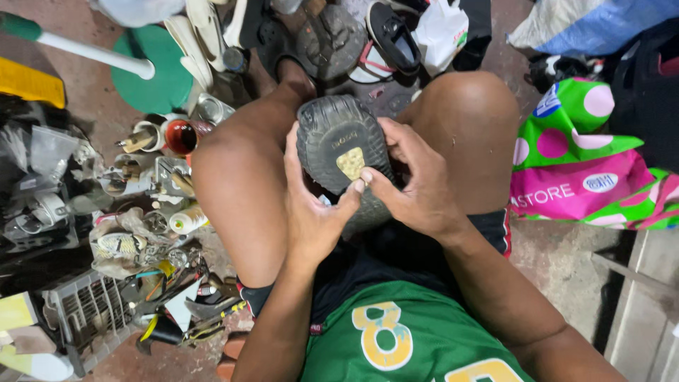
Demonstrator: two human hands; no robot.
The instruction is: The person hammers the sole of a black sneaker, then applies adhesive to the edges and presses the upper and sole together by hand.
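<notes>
Head view: left hand and right hand each grip, closed, the sole-up black shoe, seemingly pressing.

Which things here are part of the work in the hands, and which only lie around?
In use: shoe, sole up; left hand; right hand.
Lying about: red cup, white bottle, wire basket, green spotted bag, black shoe.

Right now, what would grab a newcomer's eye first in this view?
At the center, the left hand and right hand grip a dark shoe turned sole-up between the knees, with a yellowish patch on the sole. To the right lies a bright green and pink dotted bag; tools clutter the floor at left.
</notes>
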